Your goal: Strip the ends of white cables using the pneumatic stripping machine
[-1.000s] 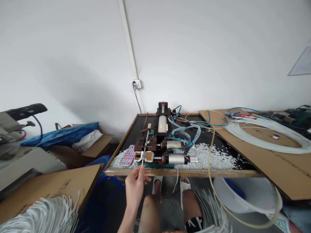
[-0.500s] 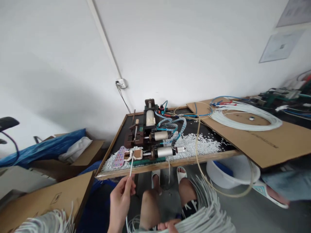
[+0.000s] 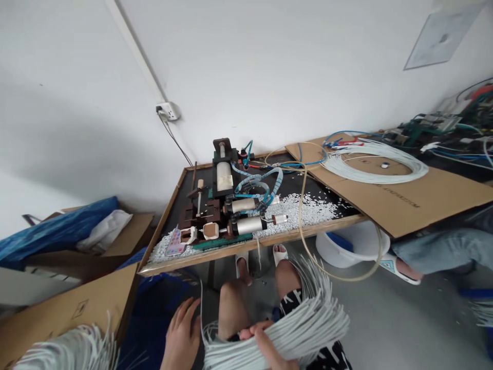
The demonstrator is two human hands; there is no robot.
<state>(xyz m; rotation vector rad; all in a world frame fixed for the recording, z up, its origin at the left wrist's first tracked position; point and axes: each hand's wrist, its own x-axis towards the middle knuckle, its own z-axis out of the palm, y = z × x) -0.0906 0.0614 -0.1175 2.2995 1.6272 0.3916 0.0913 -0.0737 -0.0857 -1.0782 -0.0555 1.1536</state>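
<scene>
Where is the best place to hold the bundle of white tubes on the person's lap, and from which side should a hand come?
Probably near the gathered end of the bundle of white tubes, where the right hand already wraps it. There the tubes lie packed together; toward the far end they fan apart. Coming from above, fingers around the whole bunch, seems safest. The left hand lies beside it, open.

No readable text anywhere. Cardboard sheet on the surface has a dark printed line, too small and upside down to read. Cardboard box lower left shows a small printed symbol, illegible. Paper on wall blurred. Phone screen shows icons only.
</scene>
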